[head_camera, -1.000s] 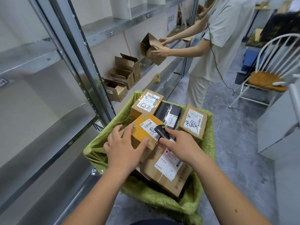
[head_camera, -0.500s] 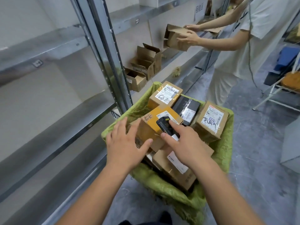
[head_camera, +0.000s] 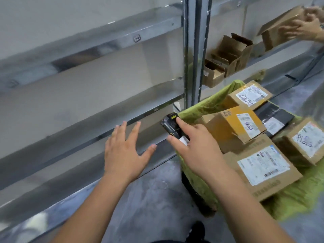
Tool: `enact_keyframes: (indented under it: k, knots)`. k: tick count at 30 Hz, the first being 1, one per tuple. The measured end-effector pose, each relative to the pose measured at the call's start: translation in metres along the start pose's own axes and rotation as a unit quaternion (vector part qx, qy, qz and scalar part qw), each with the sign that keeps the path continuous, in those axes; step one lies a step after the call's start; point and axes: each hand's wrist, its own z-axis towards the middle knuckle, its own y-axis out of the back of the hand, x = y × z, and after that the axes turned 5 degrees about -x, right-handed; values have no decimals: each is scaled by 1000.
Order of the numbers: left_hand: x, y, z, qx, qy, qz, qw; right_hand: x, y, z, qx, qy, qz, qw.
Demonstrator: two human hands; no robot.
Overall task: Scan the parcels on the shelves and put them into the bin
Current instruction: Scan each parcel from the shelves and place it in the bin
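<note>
Head view: right hand half-hides blurred scanner.

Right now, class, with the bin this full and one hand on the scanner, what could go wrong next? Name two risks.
1. The yellow-taped parcel lies tilted on top of other boxes in the green-lined bin, so another parcel dropped on the heap might slide off.
2. The right hand holds the scanner, leaving only the open left hand free; a one-handed lift from the shelf might slip.
</note>
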Motion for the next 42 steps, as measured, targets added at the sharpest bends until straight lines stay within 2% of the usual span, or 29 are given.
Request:
enact_keyframes:
  k: [7,11,18,25,34,42]
  knots:
    - [135,51,-82,-23,115,36,993,105,-90,-43,67,89,-17,994]
    - [224,87,-147,-66,176,37,981,183,-155,-89,125,143,-16,982]
    - [356,156,-257,-152,283,54,945,320,-246,-168,188,271,19,944]
    - [445,233,-336,-226,365,85,899,446,-297,-215,209,390,33,896]
    - [536,289,-364,-279,418,107,858,575,-368,-254,252,462,66,848]
    - [667,342,-347,-285,452,133,835,704,-442,-244,252,503,96,821]
